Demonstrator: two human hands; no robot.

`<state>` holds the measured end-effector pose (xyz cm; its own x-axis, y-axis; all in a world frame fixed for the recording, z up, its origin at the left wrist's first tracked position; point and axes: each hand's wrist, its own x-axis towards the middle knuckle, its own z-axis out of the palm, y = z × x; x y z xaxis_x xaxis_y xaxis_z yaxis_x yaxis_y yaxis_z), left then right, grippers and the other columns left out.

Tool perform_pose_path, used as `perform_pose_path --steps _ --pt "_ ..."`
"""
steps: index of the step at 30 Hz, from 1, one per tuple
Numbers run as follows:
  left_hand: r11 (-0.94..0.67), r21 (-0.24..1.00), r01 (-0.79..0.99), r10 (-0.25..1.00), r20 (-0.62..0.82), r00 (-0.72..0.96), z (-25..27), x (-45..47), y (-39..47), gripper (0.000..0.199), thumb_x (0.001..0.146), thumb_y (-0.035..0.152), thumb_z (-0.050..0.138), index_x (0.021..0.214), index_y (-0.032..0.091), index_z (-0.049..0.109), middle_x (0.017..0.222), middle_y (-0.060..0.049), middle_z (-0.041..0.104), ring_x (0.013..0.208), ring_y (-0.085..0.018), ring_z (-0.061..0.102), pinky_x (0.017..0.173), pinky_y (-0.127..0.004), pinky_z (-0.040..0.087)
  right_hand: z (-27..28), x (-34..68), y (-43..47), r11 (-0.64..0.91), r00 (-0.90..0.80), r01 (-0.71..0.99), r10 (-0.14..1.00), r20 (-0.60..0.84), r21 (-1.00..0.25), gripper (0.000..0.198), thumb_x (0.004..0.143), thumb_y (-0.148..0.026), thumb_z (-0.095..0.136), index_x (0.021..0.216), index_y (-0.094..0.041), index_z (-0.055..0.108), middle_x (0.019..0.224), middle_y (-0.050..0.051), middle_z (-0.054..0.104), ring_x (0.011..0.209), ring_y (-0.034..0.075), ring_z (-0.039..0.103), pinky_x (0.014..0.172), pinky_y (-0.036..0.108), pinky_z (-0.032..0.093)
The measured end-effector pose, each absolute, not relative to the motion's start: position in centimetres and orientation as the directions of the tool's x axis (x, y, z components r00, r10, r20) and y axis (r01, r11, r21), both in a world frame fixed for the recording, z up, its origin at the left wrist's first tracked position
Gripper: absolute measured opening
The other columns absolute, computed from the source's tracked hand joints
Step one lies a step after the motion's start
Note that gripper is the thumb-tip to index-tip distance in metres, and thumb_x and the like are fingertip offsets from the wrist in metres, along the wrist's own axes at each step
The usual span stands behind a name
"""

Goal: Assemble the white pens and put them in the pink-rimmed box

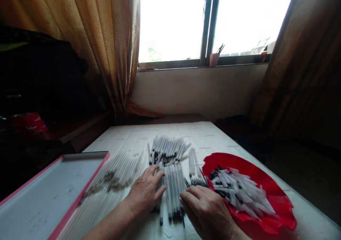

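Note:
A row of clear pen barrels with black ends point(173, 193) lies side by side between my hands. My left hand point(145, 188) is at its left edge, fingers apart, thumb and fingertips touching the outer barrels. At the right edge, my right hand point(209, 209) has its fingers pressed together; whatever they pinch is hidden. Behind lies a pile of similar pens point(170, 147). A few barrels point(194, 163) and a cluster of thin black-tipped pieces point(196, 181) sit beyond my right hand. Many clear tubes point(125, 165) are spread left of my left hand.
A red wavy-rimmed bowl point(282, 201) holding white translucent caps and black pieces point(239, 190) stands on the right. At left lies a shallow white tray with a pink edge point(53, 183). The white table point(186, 128) stands before a window, with a pink cup point(214, 59) on the sill.

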<state>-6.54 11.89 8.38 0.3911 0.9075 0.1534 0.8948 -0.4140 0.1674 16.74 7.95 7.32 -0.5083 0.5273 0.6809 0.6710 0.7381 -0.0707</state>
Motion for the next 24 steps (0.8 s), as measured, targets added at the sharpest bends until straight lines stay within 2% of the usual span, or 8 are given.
perform_pose_path --steps 4,7,11,14,19,24 --pt "-0.429 0.231 0.873 0.896 0.23 0.379 7.7 -8.6 10.6 0.037 0.094 0.023 0.065 0.131 0.021 0.067 0.138 -0.013 0.068 0.13 -0.03 0.064 0.111 -0.049 0.052 7.8 17.0 7.9 0.726 -0.46 0.675 0.551 0.696 -0.128 0.031 0.106 -0.016 0.041 0.089 -0.022 0.067 0.074 0.001 0.067 0.064 0.018 0.063 0.062 0.03 0.035" --pt "-0.433 0.288 0.854 0.886 0.312 0.344 7.0 -10.2 10.0 0.033 0.094 0.027 0.061 0.126 0.023 0.07 0.122 -0.01 0.078 0.118 -0.03 0.072 0.104 -0.051 0.057 7.7 16.9 7.8 0.73 -0.472 0.668 0.564 0.678 -0.143 0.032 0.106 -0.018 0.041 0.089 -0.022 0.068 0.073 0.001 0.067 0.063 0.018 0.064 0.06 0.03 0.035" --pt "-0.427 0.391 0.815 0.869 0.427 0.25 6.2 -11.6 9.9 0.029 0.093 0.033 0.059 0.118 0.024 0.072 0.113 -0.01 0.08 0.108 -0.031 0.076 0.097 -0.053 0.06 7.5 16.6 7.8 0.745 -0.499 0.653 0.558 0.663 -0.136 0.03 0.104 -0.016 0.042 0.089 -0.022 0.067 0.074 0.001 0.068 0.063 0.018 0.065 0.061 0.029 0.039" --pt "-0.44 0.485 0.756 0.856 0.481 0.189 6.1 -11.5 9.8 0.029 0.093 0.032 0.058 0.12 0.025 0.066 0.111 -0.009 0.08 0.105 -0.028 0.078 0.093 -0.045 0.063 7.6 16.2 7.7 0.763 -0.503 0.631 0.541 0.674 -0.142 0.027 0.103 -0.014 0.043 0.093 -0.022 0.067 0.074 0.002 0.069 0.063 0.018 0.066 0.061 0.028 0.043" --pt "-0.482 0.636 0.602 0.86 0.474 0.188 6.5 -10.2 8.3 0.024 0.102 0.033 0.051 0.125 0.026 0.051 0.091 -0.001 0.078 0.075 -0.015 0.08 0.067 -0.021 0.063 7.9 15.8 7.7 0.794 -0.421 0.571 0.503 0.754 -0.211 0.019 0.101 -0.013 0.046 0.109 -0.02 0.062 0.078 0.002 0.073 0.062 0.016 0.071 0.06 0.023 0.051" --pt "-0.527 0.674 0.518 0.85 0.429 0.306 6.9 -9.4 6.4 0.016 0.102 0.035 0.056 0.114 0.028 0.063 0.089 0.002 0.077 0.067 -0.011 0.074 0.065 -0.016 0.058 6.8 15.3 7.9 0.799 -0.327 0.466 0.554 0.766 -0.379 0.023 0.102 -0.019 0.051 0.124 -0.021 0.055 0.079 0.0 0.075 0.057 0.013 0.072 0.061 0.019 0.055"
